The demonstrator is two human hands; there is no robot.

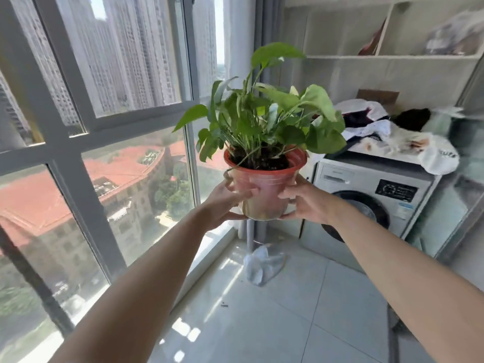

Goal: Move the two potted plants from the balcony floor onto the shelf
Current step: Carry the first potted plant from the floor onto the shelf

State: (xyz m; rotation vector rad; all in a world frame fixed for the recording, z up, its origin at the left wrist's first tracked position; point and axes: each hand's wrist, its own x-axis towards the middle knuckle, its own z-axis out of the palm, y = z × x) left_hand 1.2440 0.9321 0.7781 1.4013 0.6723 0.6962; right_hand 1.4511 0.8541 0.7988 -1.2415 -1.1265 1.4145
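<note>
Enclosed balcony of a high-rise flat, used as a laundry corner. Evidence: floor-to-ceiling glazing in grey frames (78, 127), from 9 to 11 o'clock, overlooking tower blocks and a red-roofed building far below. Front-loading washing machine (366, 203) at 2 o'clock, its top heaped with crumpled clothes and a white bag (387, 137). Built-in white wall shelf (392, 56) at 1 o'clock, divided into open compartments holding blurred household oddments. Grey curtain (264, 35) hanging in the corner at 12 o'clock. Pale glossy floor tiles (301, 297), sunlit, with a crumpled white cloth or bag (262, 265) lying near the corner. Domestic setting throughout.
</note>
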